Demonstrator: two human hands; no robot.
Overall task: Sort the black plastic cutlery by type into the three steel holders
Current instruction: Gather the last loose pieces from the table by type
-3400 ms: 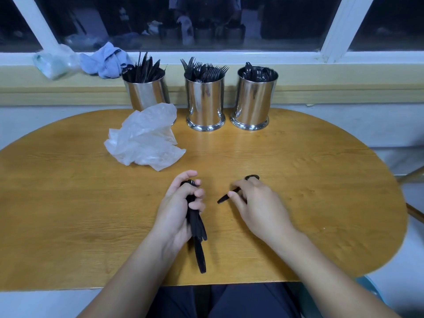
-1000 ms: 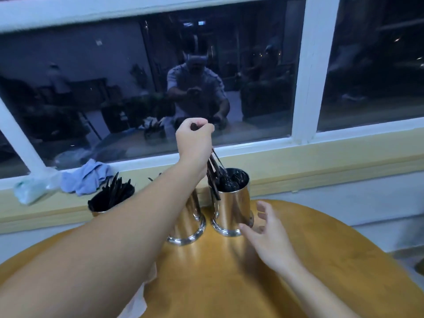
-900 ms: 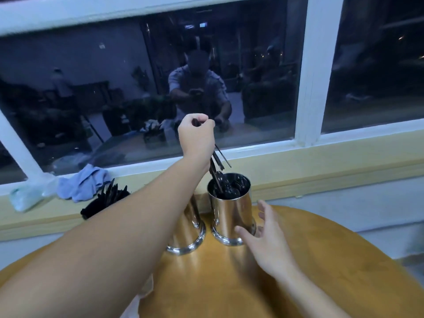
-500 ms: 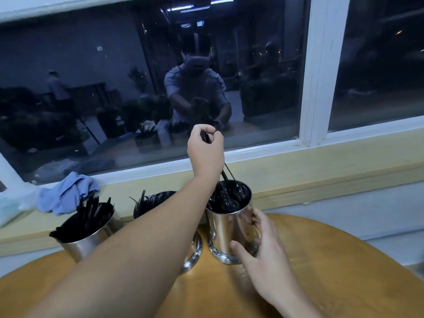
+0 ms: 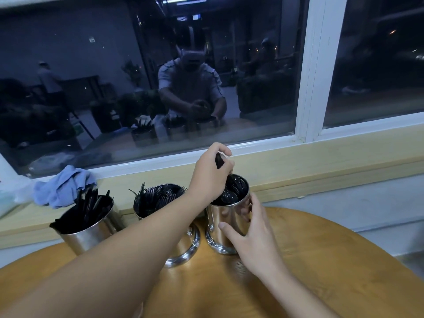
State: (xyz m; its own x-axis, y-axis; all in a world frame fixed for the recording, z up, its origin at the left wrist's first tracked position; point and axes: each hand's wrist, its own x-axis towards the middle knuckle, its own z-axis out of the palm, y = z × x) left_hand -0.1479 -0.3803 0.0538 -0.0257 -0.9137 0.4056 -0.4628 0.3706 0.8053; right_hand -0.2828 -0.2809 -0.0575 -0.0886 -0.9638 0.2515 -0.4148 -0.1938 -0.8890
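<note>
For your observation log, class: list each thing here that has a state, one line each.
Left hand: closed on black cutlery handles over right holder.
Right hand: gripping right holder.
Right holder: upright, holds spoons.
Middle holder: upright, holds forks.
Left holder: upright, full.
Blue cloth: crumpled.

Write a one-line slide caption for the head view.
Left hand lowers black plastic spoons into the rightmost round steel holder, steadied by the right hand.
</note>
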